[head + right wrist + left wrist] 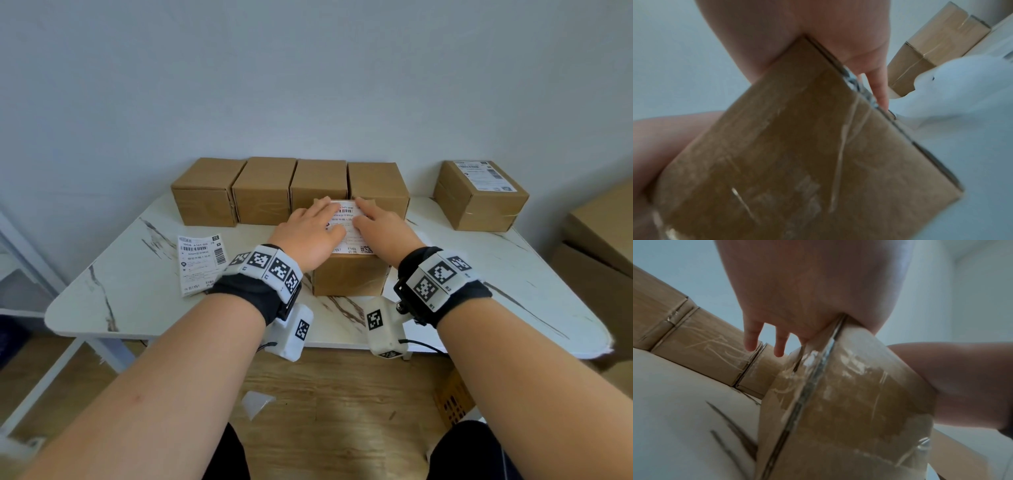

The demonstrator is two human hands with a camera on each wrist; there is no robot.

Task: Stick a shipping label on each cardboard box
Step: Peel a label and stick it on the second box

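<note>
A taped cardboard box (349, 275) stands near the table's front edge with a white shipping label (354, 248) on its top. My left hand (308, 228) lies flat on the label's left half and my right hand (380, 226) on its right half, fingers straight, pressing it down. The left wrist view shows the box's taped side (849, 402) beneath my palm (818, 288). The right wrist view shows the same box (797, 154) under my right hand (875, 78). Loose labels (202, 263) lie on the table to the left.
A row of several unlabelled boxes (263, 190) stands along the wall behind. A labelled box (479, 195) sits at the table's back right. The white marble table (120, 294) has bare surface at left and right. Large cartons (603, 240) stand at the far right.
</note>
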